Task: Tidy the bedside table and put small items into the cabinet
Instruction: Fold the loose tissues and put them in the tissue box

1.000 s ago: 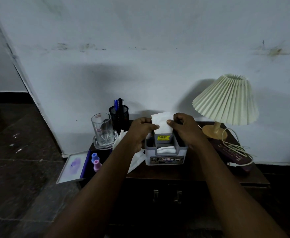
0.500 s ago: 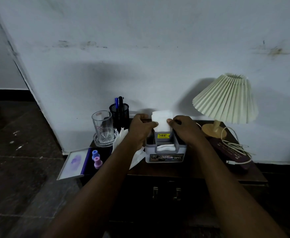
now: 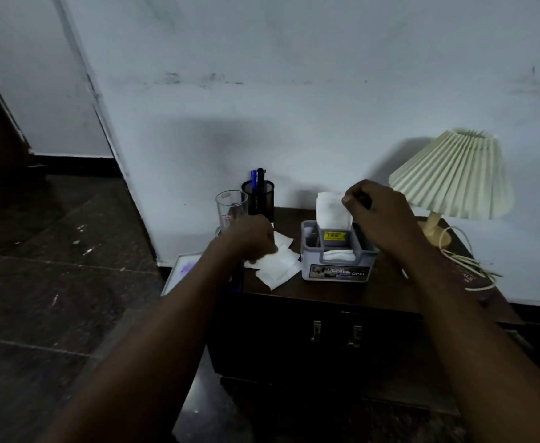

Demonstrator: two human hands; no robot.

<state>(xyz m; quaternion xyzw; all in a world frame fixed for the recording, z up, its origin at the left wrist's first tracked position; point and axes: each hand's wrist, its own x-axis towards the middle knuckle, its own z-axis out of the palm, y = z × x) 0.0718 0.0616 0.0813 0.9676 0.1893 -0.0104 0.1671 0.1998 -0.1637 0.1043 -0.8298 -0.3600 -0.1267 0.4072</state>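
- Head view, the hands: the left hand (image 3: 256, 243) is curled down onto the loose tissues (image 3: 276, 265) near the left edge of the bedside table (image 3: 332, 290) and seems to grip an edge of them.
- The right hand (image 3: 376, 215) is curled at the upper right edge of the standing tissue (image 3: 330, 207). I cannot tell whether it pinches the tissue or only touches it.
- That tissue stands upright in the back slot of the grey organiser (image 3: 339, 273), which sits mid-table near the front edge.
- Risk: the glass (image 3: 232, 207) stands just behind the left knuckles at the back-left corner, so a careless lift could knock it over.
- Risk: the flat tray (image 3: 184, 270) overhangs the left edge under the forearm, and a nudge might tip it to the floor.
- Risk: the cable (image 3: 463, 260) loops beside the right forearm, and a snag could drag the lamp (image 3: 454, 177) at the back-right corner.
- Risk: a sharp pull on the standing tissue may tilt the light organiser.
- The cabinet doors (image 3: 336, 334) below are closed.
- Surface and room: the dark wooden top also carries a pen holder (image 3: 257, 199) at the back. The white wall (image 3: 294, 91) is stained and the floor (image 3: 54, 282) is dark. The light is dim.
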